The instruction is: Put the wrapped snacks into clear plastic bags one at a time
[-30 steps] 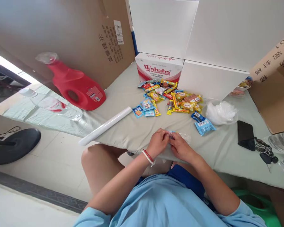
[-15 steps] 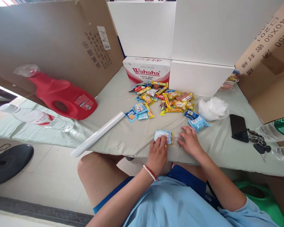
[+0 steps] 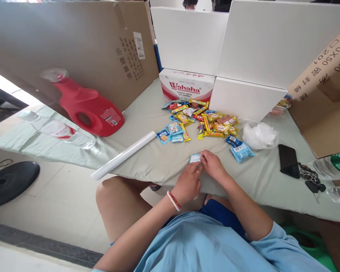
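Observation:
My left hand (image 3: pixel 188 183) and my right hand (image 3: pixel 214 166) meet near the front edge of the grey-green table (image 3: pixel 147 158). Together they pinch a small light-blue snack packet (image 3: pixel 195 158), which lies mostly under my fingers. Whether a clear bag is around it I cannot tell. Farther back lies a pile of colourful snack packets (image 3: pixel 204 119), and two blue packets (image 3: pixel 239 149) sit to the right of my hands.
A white roll (image 3: pixel 124 155) lies at the left. A red detergent jug (image 3: pixel 87 107) and a water bottle (image 3: pixel 59 130) lie beyond it. A Wahaha box (image 3: pixel 187 85), white boxes, clear plastic bags (image 3: pixel 259 134), a black phone (image 3: pixel 288 160) and keys (image 3: pixel 311 179) surround the pile.
My hands were apart on the table with the blue packet lying flat; now they have come together over it. The camera view shifted slightly.

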{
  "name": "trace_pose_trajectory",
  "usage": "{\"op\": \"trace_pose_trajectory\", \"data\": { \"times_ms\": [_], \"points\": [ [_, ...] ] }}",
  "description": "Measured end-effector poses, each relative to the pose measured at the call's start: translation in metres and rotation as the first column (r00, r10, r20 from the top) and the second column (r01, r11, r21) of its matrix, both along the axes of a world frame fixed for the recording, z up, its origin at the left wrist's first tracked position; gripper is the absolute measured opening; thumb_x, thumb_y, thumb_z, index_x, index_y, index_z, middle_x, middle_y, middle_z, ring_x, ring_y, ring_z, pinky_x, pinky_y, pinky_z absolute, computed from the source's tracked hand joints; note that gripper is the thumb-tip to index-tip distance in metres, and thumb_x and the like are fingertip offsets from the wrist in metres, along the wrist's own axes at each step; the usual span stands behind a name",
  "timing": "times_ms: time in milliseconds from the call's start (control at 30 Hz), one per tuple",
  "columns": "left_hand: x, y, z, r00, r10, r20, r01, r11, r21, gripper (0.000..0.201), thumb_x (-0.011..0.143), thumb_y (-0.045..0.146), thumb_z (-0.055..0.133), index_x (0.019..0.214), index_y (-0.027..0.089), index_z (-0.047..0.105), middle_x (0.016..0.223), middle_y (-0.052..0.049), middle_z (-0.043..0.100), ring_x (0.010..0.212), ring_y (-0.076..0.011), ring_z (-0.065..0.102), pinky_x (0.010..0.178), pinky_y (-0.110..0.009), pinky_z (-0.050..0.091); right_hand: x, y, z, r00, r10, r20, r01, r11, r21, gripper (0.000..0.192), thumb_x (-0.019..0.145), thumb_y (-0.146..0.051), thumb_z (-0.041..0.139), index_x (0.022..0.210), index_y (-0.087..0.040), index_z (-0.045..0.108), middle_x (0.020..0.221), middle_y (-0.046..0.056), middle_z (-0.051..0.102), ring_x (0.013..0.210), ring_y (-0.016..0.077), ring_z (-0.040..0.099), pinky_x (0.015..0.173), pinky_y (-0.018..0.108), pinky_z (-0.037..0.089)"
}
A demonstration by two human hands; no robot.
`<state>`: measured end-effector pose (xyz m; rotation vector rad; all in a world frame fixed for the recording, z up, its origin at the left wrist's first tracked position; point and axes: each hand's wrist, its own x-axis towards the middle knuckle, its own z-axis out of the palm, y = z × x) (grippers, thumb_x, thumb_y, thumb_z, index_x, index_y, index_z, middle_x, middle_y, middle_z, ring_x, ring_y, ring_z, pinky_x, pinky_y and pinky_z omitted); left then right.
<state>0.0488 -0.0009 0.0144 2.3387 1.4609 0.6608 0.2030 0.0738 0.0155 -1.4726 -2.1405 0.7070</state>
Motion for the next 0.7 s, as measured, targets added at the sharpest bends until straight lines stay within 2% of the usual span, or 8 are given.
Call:
{"op": "trace_pose_trajectory", "data": {
  "times_ms": [67,167,267,367,500,567,633,700],
  "points": [
    [-0.012,0.004,0.001,0.973,0.186,0.136,-0.179,0.982,-0.066,0.038,0.094,0.016,0.048,0.129,0.015,0.063,0.130,-0.015,0.064,0.122,-0.0265,0.059,0.106,-0.042,0.048,0.000,-0.005,-0.006,0.999,0.018,0.029,-0.020,0.998,0.052,0.013,0.097,-0.018,0.044,0.094,-0.022,0.055,0.097,0.009,0.065,0.090,0.0233,0.059,0.079,0.033,0.046],
    [-0.013,0.015,-0.001,0.899,0.431,0.081,-0.408,0.890,-0.205,0.033,0.098,0.034,0.053,0.121,0.014,0.065,0.112,-0.016,0.067,0.110,-0.0312,0.061,0.099,-0.048,0.049,0.001,-0.017,-0.009,0.999,0.031,-0.009,-0.030,0.995,0.095,0.019,0.101,-0.020,0.038,0.099,-0.022,0.056,0.101,0.011,0.063,0.093,0.0250,0.060,0.083,0.037,0.050],
    [0.001,0.027,-0.001,0.899,0.436,0.038,-0.411,0.871,-0.267,0.037,0.091,0.033,0.063,0.121,0.011,0.063,0.109,-0.017,0.065,0.107,-0.0331,0.060,0.097,-0.049,0.049,0.002,-0.029,-0.008,0.988,-0.027,-0.149,0.039,0.996,0.077,0.018,0.101,-0.025,0.040,0.103,-0.023,0.058,0.103,0.011,0.064,0.098,0.0263,0.062,0.090,0.041,0.053],
    [0.017,0.026,0.004,0.899,0.416,0.140,-0.390,0.903,-0.178,0.034,0.088,0.025,0.066,0.119,0.012,0.062,0.111,-0.015,0.064,0.106,-0.0311,0.059,0.096,-0.048,0.050,0.011,-0.044,-0.001,0.884,-0.173,-0.435,0.123,0.982,-0.140,0.022,0.101,-0.038,0.049,0.116,-0.025,0.056,0.106,0.009,0.066,0.092,0.0243,0.067,0.085,0.042,0.058],
    [0.037,0.008,0.008,0.971,0.167,0.172,-0.187,0.976,0.109,0.031,0.094,0.016,0.054,0.124,0.019,0.062,0.116,-0.016,0.066,0.112,-0.0301,0.059,0.096,-0.049,0.050,0.036,-0.070,0.009,0.588,-0.379,-0.715,0.003,0.885,-0.466,0.043,0.100,-0.059,0.049,0.130,-0.028,0.050,0.114,0.009,0.068,0.100,0.0246,0.070,0.083,0.041,0.062],
    [0.048,0.000,0.006,0.991,-0.052,0.123,0.028,0.983,0.184,0.039,0.096,0.012,0.047,0.130,0.022,0.062,0.123,-0.016,0.068,0.118,-0.0301,0.059,0.099,-0.050,0.050,0.050,-0.081,0.009,0.533,-0.441,-0.722,0.007,0.856,-0.517,0.048,0.098,-0.061,0.054,0.132,-0.028,0.052,0.123,0.009,0.069,0.111,0.0257,0.069,0.089,0.042,0.061],
    [0.060,-0.003,0.003,0.954,-0.288,0.085,0.270,0.946,0.181,0.046,0.093,0.012,0.047,0.137,0.021,0.059,0.127,-0.017,0.068,0.123,-0.0301,0.060,0.101,-0.050,0.051,0.065,-0.089,0.005,0.525,-0.499,-0.689,0.114,0.844,-0.524,0.052,0.092,-0.059,0.065,0.132,-0.028,0.055,0.128,0.009,0.068,0.115,0.0265,0.066,0.096,0.043,0.058],
    [0.070,-0.003,0.003,0.864,-0.499,0.065,0.486,0.860,0.156,0.052,0.091,0.012,0.048,0.142,0.019,0.056,0.128,-0.017,0.069,0.126,-0.0287,0.060,0.104,-0.049,0.051,0.084,-0.092,0.003,0.523,-0.541,-0.658,0.232,0.834,-0.500,0.052,0.087,-0.055,0.073,0.128,-0.028,0.059,0.127,0.009,0.069,0.113,0.0270,0.066,0.100,0.045,0.056]
  ]
}}
